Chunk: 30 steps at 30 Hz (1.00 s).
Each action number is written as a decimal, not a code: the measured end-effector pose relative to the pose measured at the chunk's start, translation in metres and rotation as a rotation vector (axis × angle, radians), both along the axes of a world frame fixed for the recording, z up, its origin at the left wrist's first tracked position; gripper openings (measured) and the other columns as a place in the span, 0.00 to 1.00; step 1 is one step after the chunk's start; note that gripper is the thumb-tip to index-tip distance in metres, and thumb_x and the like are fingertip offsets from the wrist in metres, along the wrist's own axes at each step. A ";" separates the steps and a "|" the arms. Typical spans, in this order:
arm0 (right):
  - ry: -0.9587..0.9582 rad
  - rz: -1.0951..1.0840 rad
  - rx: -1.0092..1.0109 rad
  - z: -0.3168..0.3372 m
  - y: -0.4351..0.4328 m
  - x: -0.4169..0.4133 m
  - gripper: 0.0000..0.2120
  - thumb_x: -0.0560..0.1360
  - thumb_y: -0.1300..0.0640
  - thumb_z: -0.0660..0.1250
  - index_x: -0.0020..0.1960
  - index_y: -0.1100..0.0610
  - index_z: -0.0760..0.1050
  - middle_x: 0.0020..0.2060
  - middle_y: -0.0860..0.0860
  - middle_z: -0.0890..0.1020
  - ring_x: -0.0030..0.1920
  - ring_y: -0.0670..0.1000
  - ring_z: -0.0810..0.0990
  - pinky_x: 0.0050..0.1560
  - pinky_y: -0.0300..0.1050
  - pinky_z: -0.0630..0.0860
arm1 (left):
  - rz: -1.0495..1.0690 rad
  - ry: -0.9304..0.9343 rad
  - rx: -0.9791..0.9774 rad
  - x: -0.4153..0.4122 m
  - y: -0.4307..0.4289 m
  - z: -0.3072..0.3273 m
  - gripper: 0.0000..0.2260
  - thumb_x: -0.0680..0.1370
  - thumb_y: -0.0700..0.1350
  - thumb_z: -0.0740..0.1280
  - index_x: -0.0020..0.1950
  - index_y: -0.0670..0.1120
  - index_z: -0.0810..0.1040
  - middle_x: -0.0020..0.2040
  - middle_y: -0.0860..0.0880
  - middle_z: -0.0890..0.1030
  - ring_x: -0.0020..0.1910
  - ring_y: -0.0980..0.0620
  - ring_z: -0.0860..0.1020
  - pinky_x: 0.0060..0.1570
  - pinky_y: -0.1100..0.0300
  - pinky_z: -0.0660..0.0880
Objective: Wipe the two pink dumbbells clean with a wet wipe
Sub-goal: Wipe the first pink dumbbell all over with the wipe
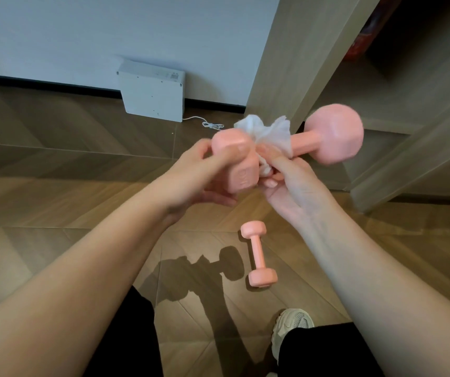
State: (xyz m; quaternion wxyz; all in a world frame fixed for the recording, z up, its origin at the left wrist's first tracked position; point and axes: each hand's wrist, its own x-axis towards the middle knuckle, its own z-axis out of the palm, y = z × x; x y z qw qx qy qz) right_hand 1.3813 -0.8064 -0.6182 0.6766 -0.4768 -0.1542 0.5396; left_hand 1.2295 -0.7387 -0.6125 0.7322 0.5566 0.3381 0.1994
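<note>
Your left grip (191, 175) clasps one head of the raised pink dumbbell (332, 134); your right grip (292, 194) pinches the crumpled white wet wipe (273, 131) round its handle. Next, likely the second pink dumbbell (258, 253), on the floor at six o'clock.

Held dumbbell (332, 134) lies across the grip: left hand (191, 175) on its near head, right hand (294, 191) just to the right with the wipe (270, 134) bunched round the handle, far head jutting out right. Below the grip, second dumbbell (258, 254) lies on the floor (55, 186), shoe (292, 330) nearer still. Beyond the grip and left, box (151, 91) stands against the wall (82, 31), cable (207, 123) on the floor between box and grip; upright panel (286, 63) behind the wipe.
</note>
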 end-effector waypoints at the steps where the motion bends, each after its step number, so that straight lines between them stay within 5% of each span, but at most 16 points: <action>1: -0.023 0.034 0.015 0.000 -0.002 0.001 0.04 0.69 0.64 0.72 0.42 0.62 0.78 0.29 0.51 0.77 0.26 0.43 0.71 0.23 0.33 0.66 | -0.065 -0.016 -0.178 -0.002 0.002 0.002 0.21 0.76 0.57 0.66 0.62 0.45 0.75 0.51 0.38 0.81 0.37 0.46 0.82 0.37 0.56 0.83; 4: -0.103 0.078 0.022 0.001 -0.005 0.001 0.11 0.64 0.61 0.75 0.44 0.63 0.78 0.32 0.52 0.78 0.26 0.43 0.71 0.23 0.33 0.66 | -0.228 -0.056 -0.590 -0.012 0.005 0.006 0.34 0.68 0.65 0.64 0.64 0.40 0.76 0.48 0.35 0.80 0.31 0.46 0.82 0.34 0.60 0.81; 6: -0.133 0.043 0.001 0.001 -0.005 0.001 0.13 0.63 0.60 0.76 0.44 0.62 0.78 0.31 0.51 0.78 0.26 0.43 0.71 0.23 0.33 0.66 | -0.232 -0.078 -0.561 -0.013 0.004 0.003 0.33 0.69 0.64 0.65 0.65 0.42 0.75 0.51 0.34 0.80 0.35 0.45 0.83 0.37 0.58 0.82; 9: -0.110 -0.046 -0.038 0.001 -0.003 0.002 0.07 0.68 0.62 0.75 0.41 0.60 0.78 0.28 0.51 0.76 0.25 0.43 0.70 0.22 0.34 0.65 | -0.085 -0.056 -0.103 -0.007 -0.004 -0.003 0.23 0.74 0.53 0.71 0.64 0.46 0.71 0.54 0.40 0.80 0.47 0.44 0.83 0.41 0.54 0.82; 13: -0.033 -0.125 -0.096 0.001 -0.005 0.002 0.10 0.73 0.65 0.71 0.34 0.58 0.79 0.25 0.50 0.75 0.23 0.44 0.69 0.19 0.34 0.63 | 0.045 0.051 0.700 -0.007 -0.010 -0.012 0.29 0.68 0.47 0.79 0.64 0.53 0.68 0.56 0.58 0.76 0.53 0.57 0.78 0.47 0.63 0.78; 19: 0.230 -0.282 -0.202 0.007 -0.007 0.004 0.08 0.72 0.65 0.73 0.41 0.59 0.75 0.25 0.52 0.77 0.21 0.45 0.68 0.18 0.33 0.60 | -0.043 0.066 1.299 -0.005 -0.002 -0.012 0.30 0.69 0.46 0.76 0.68 0.43 0.70 0.65 0.47 0.73 0.65 0.50 0.72 0.56 0.49 0.75; 24: 0.211 -0.292 -0.152 0.008 -0.008 0.010 0.06 0.74 0.65 0.71 0.46 0.61 0.75 0.27 0.53 0.77 0.22 0.44 0.69 0.19 0.33 0.63 | 0.095 0.107 0.819 0.001 -0.008 -0.012 0.31 0.65 0.53 0.79 0.63 0.55 0.69 0.56 0.60 0.76 0.53 0.62 0.76 0.48 0.64 0.77; 27: 0.204 -0.316 -0.080 0.012 -0.006 0.018 0.02 0.74 0.66 0.71 0.42 0.62 0.79 0.31 0.54 0.78 0.23 0.43 0.69 0.20 0.31 0.64 | 0.034 0.036 0.170 0.002 -0.002 -0.009 0.25 0.68 0.55 0.72 0.61 0.48 0.71 0.51 0.47 0.80 0.44 0.50 0.83 0.39 0.55 0.81; 30: 0.298 -0.303 0.029 0.012 -0.006 0.020 0.06 0.73 0.66 0.72 0.38 0.62 0.84 0.32 0.54 0.78 0.25 0.43 0.70 0.20 0.31 0.66 | -0.131 0.017 -0.340 -0.001 0.002 -0.007 0.33 0.71 0.65 0.64 0.61 0.38 0.75 0.43 0.37 0.81 0.32 0.45 0.81 0.32 0.56 0.81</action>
